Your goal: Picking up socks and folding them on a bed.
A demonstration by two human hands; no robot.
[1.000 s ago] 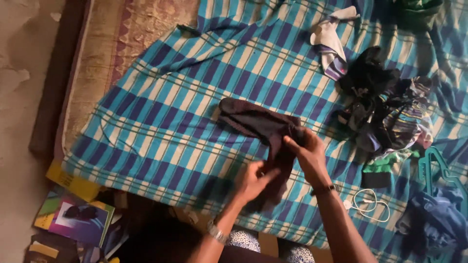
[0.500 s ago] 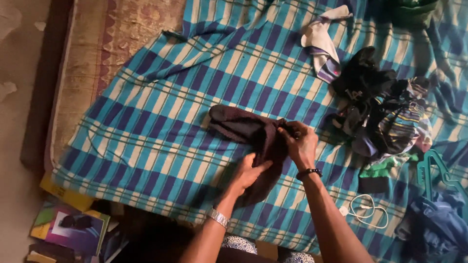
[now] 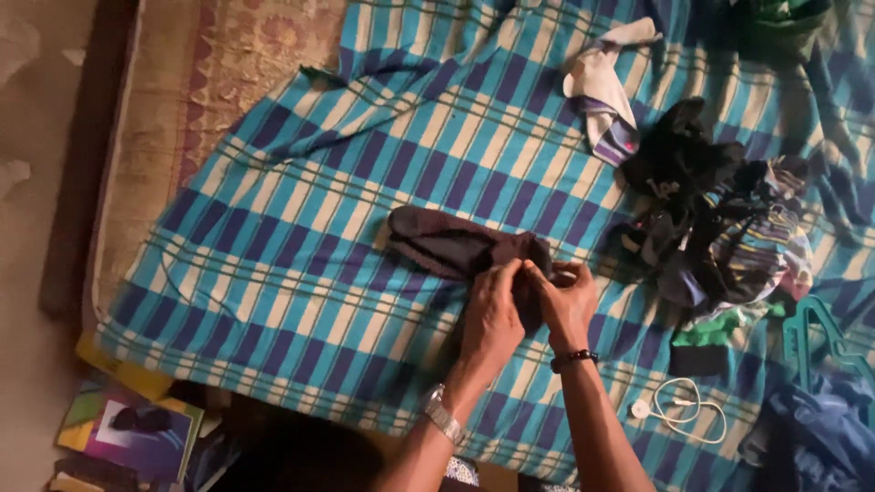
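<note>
A dark brown-grey sock (image 3: 447,243) lies on the blue, teal and white checked sheet (image 3: 301,228), its toe end pointing left. My left hand (image 3: 492,314), with a metal watch on the wrist, grips the sock's right end from above. Next to it my right hand (image 3: 567,305), wearing a dark bead bracelet, pinches the same end of the sock. Both hands are closed on the fabric and touch each other; the sock's cuff is hidden under the fingers.
A heap of dark and striped socks (image 3: 720,228) lies to the right, with a white and purple sock (image 3: 602,91) behind it. White earphones (image 3: 679,410), a teal hanger (image 3: 820,333) and blue cloth (image 3: 820,437) lie at the right front. Books (image 3: 128,437) sit on the floor.
My left hand has moved up from the sock's lower part to join the right hand at its right end. The sock's hanging lower part is now gathered under my hands.
</note>
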